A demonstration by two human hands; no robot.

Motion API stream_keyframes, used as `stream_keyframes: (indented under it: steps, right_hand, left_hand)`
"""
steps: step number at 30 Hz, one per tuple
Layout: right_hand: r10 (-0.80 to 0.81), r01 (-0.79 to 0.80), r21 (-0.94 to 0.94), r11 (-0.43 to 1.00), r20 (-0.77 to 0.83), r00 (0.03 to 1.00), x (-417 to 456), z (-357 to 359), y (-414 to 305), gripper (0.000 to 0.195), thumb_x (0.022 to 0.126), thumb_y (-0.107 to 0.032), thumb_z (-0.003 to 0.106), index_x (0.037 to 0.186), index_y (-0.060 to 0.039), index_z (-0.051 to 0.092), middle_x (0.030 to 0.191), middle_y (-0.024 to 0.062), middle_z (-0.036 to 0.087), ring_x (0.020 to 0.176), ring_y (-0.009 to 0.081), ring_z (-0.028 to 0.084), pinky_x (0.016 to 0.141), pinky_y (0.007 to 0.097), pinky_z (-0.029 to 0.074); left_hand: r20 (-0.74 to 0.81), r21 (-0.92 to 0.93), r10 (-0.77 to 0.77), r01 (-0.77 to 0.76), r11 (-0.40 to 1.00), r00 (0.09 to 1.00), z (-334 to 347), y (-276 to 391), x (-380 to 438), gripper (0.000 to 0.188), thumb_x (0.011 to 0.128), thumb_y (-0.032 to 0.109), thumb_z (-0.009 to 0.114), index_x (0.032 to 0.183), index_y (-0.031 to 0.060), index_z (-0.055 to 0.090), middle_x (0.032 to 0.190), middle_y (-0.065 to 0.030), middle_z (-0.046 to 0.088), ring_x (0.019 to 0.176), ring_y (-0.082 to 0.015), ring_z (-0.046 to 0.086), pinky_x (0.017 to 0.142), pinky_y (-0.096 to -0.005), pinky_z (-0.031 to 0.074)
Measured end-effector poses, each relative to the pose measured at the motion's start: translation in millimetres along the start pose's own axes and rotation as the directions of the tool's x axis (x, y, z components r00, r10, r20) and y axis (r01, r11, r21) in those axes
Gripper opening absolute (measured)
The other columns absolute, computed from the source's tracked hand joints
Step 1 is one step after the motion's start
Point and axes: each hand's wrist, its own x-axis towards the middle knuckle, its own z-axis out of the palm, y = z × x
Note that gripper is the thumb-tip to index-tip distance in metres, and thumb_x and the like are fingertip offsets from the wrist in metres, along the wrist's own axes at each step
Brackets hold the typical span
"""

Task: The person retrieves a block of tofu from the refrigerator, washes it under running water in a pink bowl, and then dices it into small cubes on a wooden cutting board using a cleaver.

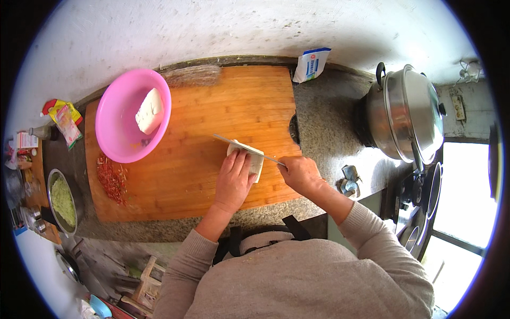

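Note:
My right hand (301,174) is closed on the handle of a kitchen knife (250,149), seen nearly edge-on with its blade across a white block, likely tofu (257,163). The fingers of my left hand (235,175) rest on top of that block, close beside the blade. Both hands are over a large wooden cutting board (191,159). A pink plastic basin (109,119) stands on the board's far left, with a bigger white block (150,111) inside. Chopped red pepper (111,179) lies in a pile at the board's left edge.
A steel steamer pot (406,113) stands on the right, near a stove. A white packet (312,65) leans by the wall. Crumpled cloth or wrapping (350,181) lies on the stone counter at right. A steel bowl of shredded green vegetable (63,201) sits left of the board.

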Motion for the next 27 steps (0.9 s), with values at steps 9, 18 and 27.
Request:
stream_keyframes:
  steps: [9, 18, 27]
  right_hand:
    - [-0.052, 0.054, 0.095, 0.994, -0.023, 0.998, 4, -12, 7, 0.021, 0.086, -0.025, 0.054, 0.082, -0.0076, 0.065, 0.07, 0.0159, 0.063, 0.068, 0.0363, 0.061, 0.063, 0.0461, 0.048]
    - [-0.084, 0.084, 0.016, 0.996, 0.015, 0.996, -12, -38, -12, 0.02, 0.086, -0.026, 0.054, 0.084, -0.0096, 0.066, 0.07, 0.0154, 0.063, 0.067, 0.0354, 0.061, 0.062, 0.0454, 0.049]
    - [-0.074, 0.074, -0.007, 0.997, 0.062, 0.995, 21, 4, 11, 0.022, 0.086, -0.027, 0.054, 0.082, -0.0082, 0.065, 0.069, 0.0153, 0.063, 0.068, 0.0349, 0.062, 0.063, 0.0458, 0.049]
  left_hand:
    - [-0.072, -0.007, -0.013, 0.013, 1.0, 0.997, 3, 4, -1, 0.052, 0.069, 0.019, 0.07, 0.112, -0.0046, 0.055, 0.122, -0.0137, 0.049, 0.117, -0.0299, 0.043, 0.1, -0.039, 0.038]
    - [-0.062, -0.028, -0.031, 0.029, 0.999, 0.998, 2, 3, -1, 0.053, 0.068, 0.019, 0.071, 0.113, -0.0048, 0.055, 0.12, -0.0142, 0.049, 0.115, -0.0302, 0.043, 0.1, -0.0381, 0.038]
    - [-0.071, -0.04, -0.029, 0.026, 0.999, 0.997, 0, 4, -2, 0.053, 0.069, 0.016, 0.072, 0.113, -0.0056, 0.054, 0.122, -0.0145, 0.049, 0.116, -0.0309, 0.043, 0.101, -0.0395, 0.038]
